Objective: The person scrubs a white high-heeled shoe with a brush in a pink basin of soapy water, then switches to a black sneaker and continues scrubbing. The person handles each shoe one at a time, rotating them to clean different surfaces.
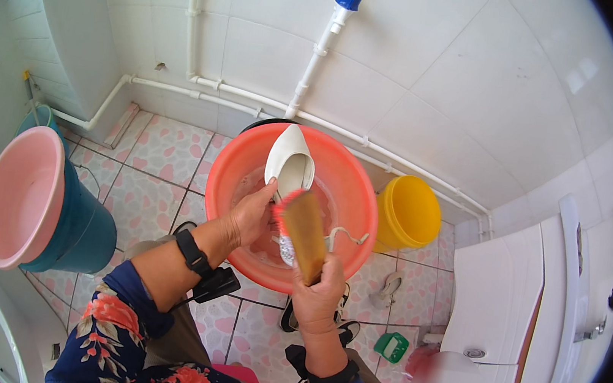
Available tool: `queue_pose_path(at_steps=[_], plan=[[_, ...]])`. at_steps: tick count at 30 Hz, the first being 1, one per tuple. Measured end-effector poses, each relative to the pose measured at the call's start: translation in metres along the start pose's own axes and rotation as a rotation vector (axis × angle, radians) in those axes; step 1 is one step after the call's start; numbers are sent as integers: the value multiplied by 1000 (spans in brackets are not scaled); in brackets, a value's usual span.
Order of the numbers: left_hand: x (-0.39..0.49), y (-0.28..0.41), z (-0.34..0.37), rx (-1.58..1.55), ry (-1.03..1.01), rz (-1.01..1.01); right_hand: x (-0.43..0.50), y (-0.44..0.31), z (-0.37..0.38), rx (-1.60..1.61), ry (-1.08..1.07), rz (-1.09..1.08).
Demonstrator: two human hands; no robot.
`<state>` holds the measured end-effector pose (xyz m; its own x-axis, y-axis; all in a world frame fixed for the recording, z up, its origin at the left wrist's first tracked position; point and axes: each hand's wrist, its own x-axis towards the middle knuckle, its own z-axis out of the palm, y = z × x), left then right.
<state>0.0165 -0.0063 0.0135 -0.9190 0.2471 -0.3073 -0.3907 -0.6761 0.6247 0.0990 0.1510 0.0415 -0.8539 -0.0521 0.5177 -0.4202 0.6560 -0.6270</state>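
Note:
A white pointed-toe shoe [293, 147] is held by my left hand [252, 216] over a coral plastic basin [351, 174], its toe pointing towards the wall. My right hand [319, 296] grips a scrubbing brush [304, 231] with a yellowish-brown back and red bristles. The bristle side is turned towards the shoe's rear part, which the brush partly hides. Whether they touch I cannot tell. Shallow water lies in the basin. A pale strap [347, 234] extends to the right of the brush, and a silvery patterned part [286, 250] shows below the bristles.
A yellow bucket [410, 213] stands right of the basin, near white wall pipes [248, 102]. Another light shoe [386, 290] and a green plastic dish [391, 347] are on the tiled floor. At left, a pink basin [24, 197] rests tilted on a blue bucket [82, 238]. A white cabinet [492, 289] stands right.

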Motion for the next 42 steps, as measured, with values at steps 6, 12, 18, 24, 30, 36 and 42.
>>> queue_pose_path(at_steps=[6,12,18,24,30,36,42], plan=[[11,-11,-7,-266,64,-13,0,-14,-12,572,-188,354],[2,-4,2,-102,96,-142,21,5,-46,536,-103,579],[2,-7,4,-16,66,-234,25,-2,-66,388,-274,508],[-6,-11,17,-105,-82,-129,39,-22,-87,77,-664,455],[-5,-29,21,95,84,-183,50,-17,-69,-16,-655,429],[-9,-40,20,199,7,-121,64,-6,-31,-139,-582,391],[-8,-16,26,65,100,-97,60,-2,-29,272,-513,541]])
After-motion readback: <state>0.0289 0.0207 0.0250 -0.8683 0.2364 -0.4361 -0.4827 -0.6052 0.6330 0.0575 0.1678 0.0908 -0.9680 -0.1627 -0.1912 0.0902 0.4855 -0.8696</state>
